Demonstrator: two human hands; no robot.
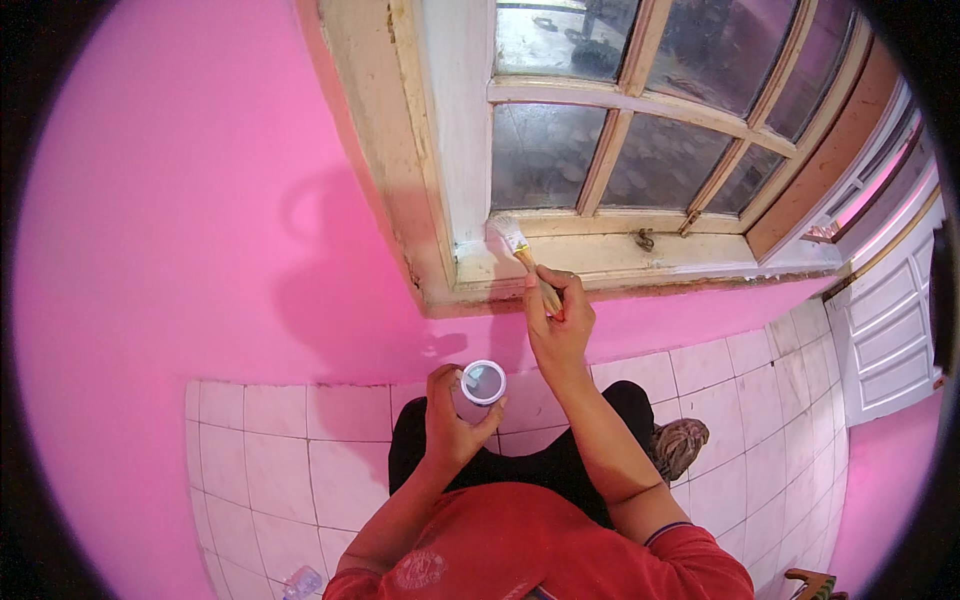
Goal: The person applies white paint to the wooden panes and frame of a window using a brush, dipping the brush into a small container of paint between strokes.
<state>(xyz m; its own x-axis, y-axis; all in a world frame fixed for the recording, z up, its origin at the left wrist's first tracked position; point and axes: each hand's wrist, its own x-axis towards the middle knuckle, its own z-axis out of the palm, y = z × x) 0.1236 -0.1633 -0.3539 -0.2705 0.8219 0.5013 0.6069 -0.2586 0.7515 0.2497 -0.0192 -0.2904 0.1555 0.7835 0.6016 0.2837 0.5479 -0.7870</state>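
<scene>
My right hand (564, 334) grips the wooden handle of a paintbrush (523, 255). Its white-coated bristles touch the lower left corner of a wooden window sash (540, 223). The sash's left stile (459, 127) is white, while the bottom rail and most glazing bars look bare or cream. Below and to the left, my left hand (457, 427) holds a small round paint can (484, 382) with its top uncovered; what is inside looks pale grey. The window frame (397, 172) surrounds the sash, its wood stained and worn.
Pink walls (187, 225) run left of and below the window. A metal catch (643, 240) sits on the sill. White panelled door (889, 322) stands at right. On the tiled floor (277, 472) lie a clear plastic item (302, 582) and a brown crumpled thing (679, 442); a wooden furniture piece (810, 583) shows lower right.
</scene>
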